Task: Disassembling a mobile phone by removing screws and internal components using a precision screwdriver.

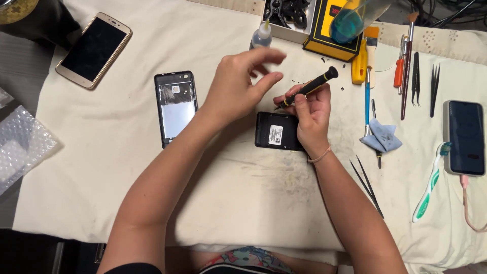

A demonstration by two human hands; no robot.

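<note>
While the right hand pinches a black-and-yellow precision screwdriver, tip down over the opened black phone on the cloth, the left hand hovers, fingers loosely apart. Phone: probably light, rigid, fragile; grip by edges.

I've got open cloth on the table between my forearms and toward the near edge, nothing blocking there. To the left, the opened phone shell and the gold phone leave a wide lane between them. On the right it's tight: tweezers, toothbrush, brushes and the charging phone crowd in.
</note>
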